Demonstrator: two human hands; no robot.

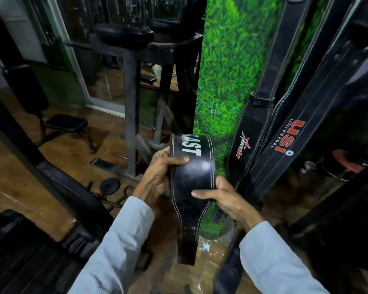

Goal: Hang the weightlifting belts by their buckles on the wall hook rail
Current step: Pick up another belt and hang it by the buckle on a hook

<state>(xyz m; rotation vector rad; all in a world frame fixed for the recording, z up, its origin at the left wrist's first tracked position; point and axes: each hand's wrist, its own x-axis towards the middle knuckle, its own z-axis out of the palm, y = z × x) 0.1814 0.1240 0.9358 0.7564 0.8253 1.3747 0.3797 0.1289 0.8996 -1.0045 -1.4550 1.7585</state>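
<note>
Belts (283,132) hang on the wall already (two, I think); both hands (157,177) grip one more belt (191,179), not hung yet.

Both my hands are full: left hand (157,177) and right hand (225,198) grip the black belt (191,183). Right side is crowded by the Tenstar belt (249,132) and USI belt (295,136) hanging side by side, touching. The green grass wall strip (227,71) between the machine frame (132,107) and those belts is bare, so there's room there. Wooden floor (68,145) at left is cluttered with a bench (66,124) and weight plate (109,185).
</note>
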